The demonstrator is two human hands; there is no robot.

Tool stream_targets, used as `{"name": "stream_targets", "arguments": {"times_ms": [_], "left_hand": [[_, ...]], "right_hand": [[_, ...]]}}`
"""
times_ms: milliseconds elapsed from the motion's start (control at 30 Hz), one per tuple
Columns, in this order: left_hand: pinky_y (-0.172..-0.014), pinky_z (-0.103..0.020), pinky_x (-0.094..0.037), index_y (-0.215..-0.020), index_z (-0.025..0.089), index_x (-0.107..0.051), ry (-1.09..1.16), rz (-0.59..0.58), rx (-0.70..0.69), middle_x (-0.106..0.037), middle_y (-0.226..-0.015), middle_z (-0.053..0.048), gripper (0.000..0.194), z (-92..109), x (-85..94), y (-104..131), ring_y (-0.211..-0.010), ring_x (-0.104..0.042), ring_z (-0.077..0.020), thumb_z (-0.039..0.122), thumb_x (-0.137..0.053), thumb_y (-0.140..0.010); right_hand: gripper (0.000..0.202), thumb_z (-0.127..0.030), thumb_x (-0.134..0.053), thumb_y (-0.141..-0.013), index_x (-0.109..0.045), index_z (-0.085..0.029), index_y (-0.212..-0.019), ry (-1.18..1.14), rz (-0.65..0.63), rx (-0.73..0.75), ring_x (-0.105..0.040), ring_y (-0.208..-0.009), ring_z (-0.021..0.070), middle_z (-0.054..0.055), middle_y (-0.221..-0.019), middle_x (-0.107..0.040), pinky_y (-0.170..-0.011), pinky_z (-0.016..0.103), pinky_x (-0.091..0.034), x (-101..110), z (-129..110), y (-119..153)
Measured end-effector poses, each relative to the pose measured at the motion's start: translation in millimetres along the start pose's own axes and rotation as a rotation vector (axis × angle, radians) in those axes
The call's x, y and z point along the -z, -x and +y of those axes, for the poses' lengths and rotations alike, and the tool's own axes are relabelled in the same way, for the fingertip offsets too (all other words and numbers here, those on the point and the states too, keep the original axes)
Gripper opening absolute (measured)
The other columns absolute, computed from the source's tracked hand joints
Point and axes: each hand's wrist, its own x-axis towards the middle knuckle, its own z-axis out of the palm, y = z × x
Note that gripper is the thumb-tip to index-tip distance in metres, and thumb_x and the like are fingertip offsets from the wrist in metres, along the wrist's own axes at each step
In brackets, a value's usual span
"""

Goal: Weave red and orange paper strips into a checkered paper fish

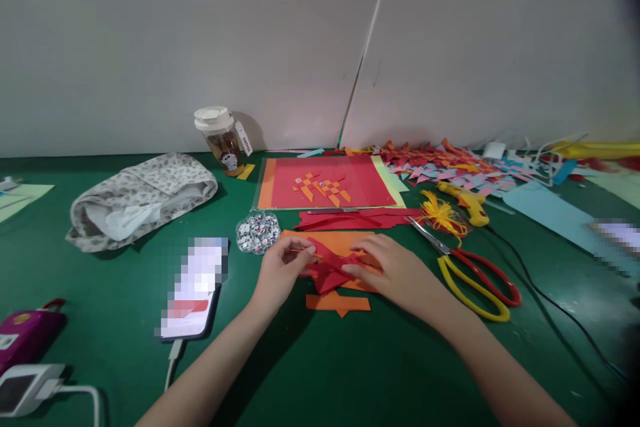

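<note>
Both my hands are over a small pile of red and orange paper in the middle of the green table. My left hand pinches the left end of a red paper strip. With thumb and fingers, my right hand grips the same red paper from the right. More red paper lies beneath, partly hidden by my fingers. Under it is an orange paper sheet, and a cut orange strip lies just in front. Red strips are stacked behind my hands.
Scissors, a yellow glue gun and yellow string lie at right. Woven paper fish rest on a red sheet behind. At left are googly eyes, a phone, a cup and a cloth bag.
</note>
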Motion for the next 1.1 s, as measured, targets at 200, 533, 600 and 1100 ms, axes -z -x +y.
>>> {"name": "stream_targets", "arguments": {"times_ms": [200,533,600,1100], "left_hand": [[-0.074,-0.031,-0.052,-0.099,0.019,-0.056,-0.121,-0.057,-0.125,-0.062,-0.100,-0.007,0.026,-2,-1.5,2,-0.094,-0.060,-0.0195,0.031,-0.063,-0.077],[-0.081,-0.040,-0.042,-0.087,0.022,-0.062,-0.995,-0.171,-0.518,-0.062,-0.099,-0.005,0.013,-7,1.8,6,-0.094,-0.055,-0.0252,0.032,-0.062,-0.078],[-0.078,-0.038,-0.042,-0.083,0.021,-0.061,-1.041,-0.119,-0.531,-0.063,-0.090,-0.005,0.008,-7,3.2,4,-0.088,-0.056,-0.0236,0.029,-0.057,-0.082],[-0.091,-0.039,-0.037,-0.116,0.023,-0.053,-0.978,-0.177,-0.686,-0.058,-0.119,-0.007,0.034,5,0.9,10,-0.108,-0.050,-0.0240,0.037,-0.054,-0.085]], "right_hand": [[0.026,-0.044,-0.051,-0.084,-0.061,-0.021,-0.077,-0.201,0.067,-0.076,-0.056,-0.063,0.0157,0.001,-0.071,-0.063,-0.059,0.027,-0.042,-20,3,-7],[0.028,-0.046,-0.059,-0.076,-0.056,-0.021,-0.090,-0.036,0.241,-0.145,-0.052,-0.062,0.0148,0.003,-0.081,-0.059,-0.056,0.026,-0.040,-2,37,2],[0.028,-0.048,-0.064,-0.071,-0.057,-0.022,-0.080,-0.108,-0.040,-0.021,-0.054,-0.064,0.0149,0.001,-0.078,-0.059,-0.056,0.025,-0.040,-1,28,5],[0.017,-0.033,-0.068,-0.070,-0.056,-0.022,-0.069,-0.133,-0.154,-0.002,-0.056,-0.072,0.0159,-0.001,-0.076,-0.060,-0.062,0.026,-0.039,-8,17,7]]}}
